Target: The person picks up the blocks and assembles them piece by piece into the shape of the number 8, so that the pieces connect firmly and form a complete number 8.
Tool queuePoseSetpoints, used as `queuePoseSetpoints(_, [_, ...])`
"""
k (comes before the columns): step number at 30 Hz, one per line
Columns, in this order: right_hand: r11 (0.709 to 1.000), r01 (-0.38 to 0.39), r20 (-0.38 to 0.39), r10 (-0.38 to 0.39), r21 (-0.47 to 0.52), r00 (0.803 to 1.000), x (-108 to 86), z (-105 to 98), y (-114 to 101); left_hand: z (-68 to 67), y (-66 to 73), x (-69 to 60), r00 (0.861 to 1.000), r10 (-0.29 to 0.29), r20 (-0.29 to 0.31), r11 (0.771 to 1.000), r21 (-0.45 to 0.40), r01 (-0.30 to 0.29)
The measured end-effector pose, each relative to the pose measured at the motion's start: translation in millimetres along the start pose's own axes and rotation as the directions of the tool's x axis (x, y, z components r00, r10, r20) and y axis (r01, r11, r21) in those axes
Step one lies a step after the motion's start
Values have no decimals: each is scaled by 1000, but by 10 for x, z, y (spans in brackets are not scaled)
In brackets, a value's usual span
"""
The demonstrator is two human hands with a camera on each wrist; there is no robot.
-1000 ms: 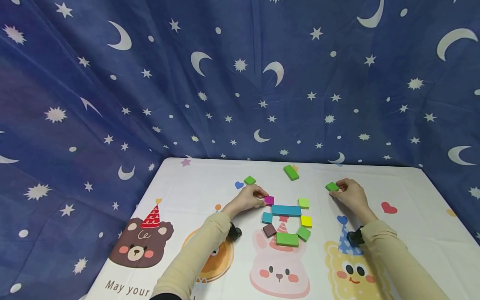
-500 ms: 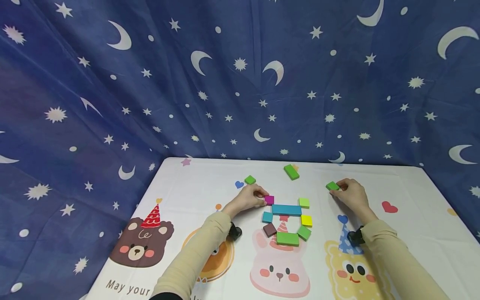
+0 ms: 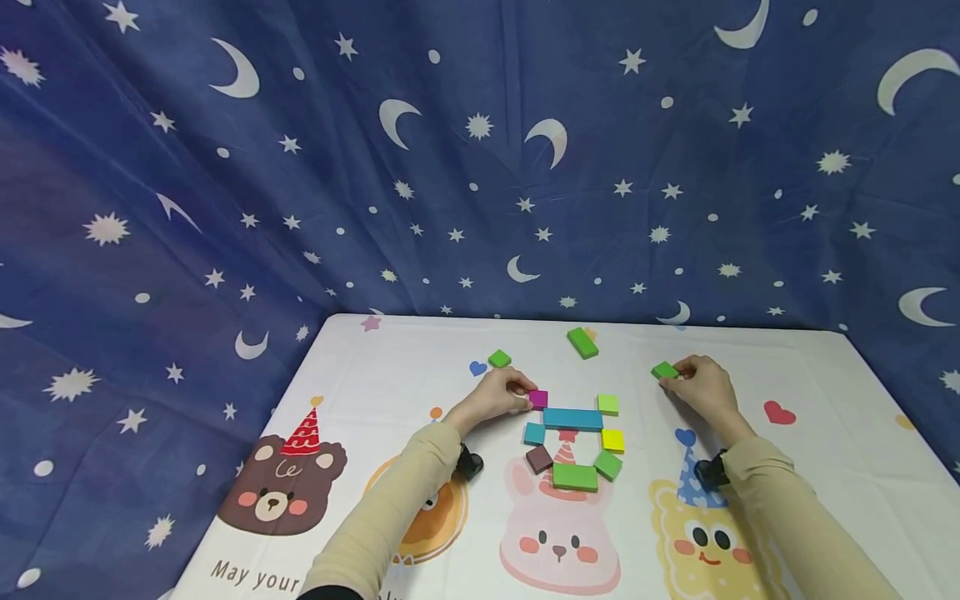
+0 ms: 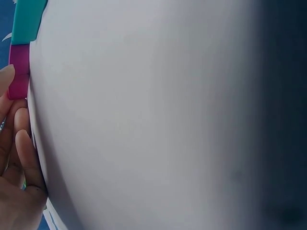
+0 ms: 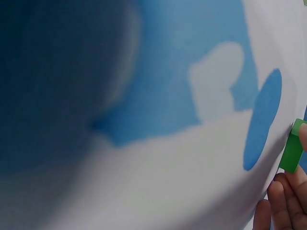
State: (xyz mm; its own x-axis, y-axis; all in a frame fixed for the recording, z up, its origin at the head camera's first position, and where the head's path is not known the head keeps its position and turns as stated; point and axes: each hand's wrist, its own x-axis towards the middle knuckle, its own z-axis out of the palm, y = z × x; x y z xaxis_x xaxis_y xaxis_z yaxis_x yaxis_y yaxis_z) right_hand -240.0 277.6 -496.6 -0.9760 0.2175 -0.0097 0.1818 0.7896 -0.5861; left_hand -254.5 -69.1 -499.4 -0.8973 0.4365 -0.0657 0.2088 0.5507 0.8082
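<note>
In the head view my left hand pinches a magenta block at the upper left corner of a long blue block. My right hand pinches a green block farther right, apart from the others. Below the blue block, a ring is formed by a small blue block, a brown block, a green rectangular block, a tilted green block and a yellow block. A lime block touches or nearly touches the blue block's upper right corner.
Beyond the left hand lies a small green block. A longer green block lies near the far edge. The white tablecloth bears printed cartoon animals, and a dark blue starry curtain hangs behind the table.
</note>
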Motion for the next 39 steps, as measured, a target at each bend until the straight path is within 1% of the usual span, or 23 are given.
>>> queuePoseSetpoints(5, [999,-44,15,44,1,999,-28,-23,-22,9,26,-6,1000,-2,7,1000,9,1])
queuePoseSetpoints(9, [998,-58,16,58,2,998,-46,-35,-29,18,34,-4,1000,-1,7,1000,12,1])
queuePoseSetpoints(14, [999,-47,8,47,4,999,-49,-43,-30,23,40,-1,1000,-16,3,1000,10,15])
queuePoseSetpoints(19, [998,-55,6,55,1,998,-42,-57,-29,36,33,13,1000,-21,3,1000,2,21])
queuePoseSetpoints(21, [999,-55,18,55,0,998,-35,-67,-24,42,23,17,1000,-21,3,1000,5,21])
queuePoseSetpoints(28, [1000,4,78,-3,-18,997,-5,-116,-11,31,14,7,1000,-21,-3,1000,5,21])
queuePoseSetpoints(32, [1000,-17,102,17,-3,995,-20,-124,-34,20,13,2,1000,-23,-4,1000,4,23])
queuePoseSetpoints(39, [999,-38,108,36,20,994,-19,-101,-96,3,13,-9,1000,-22,-5,1000,-2,22])
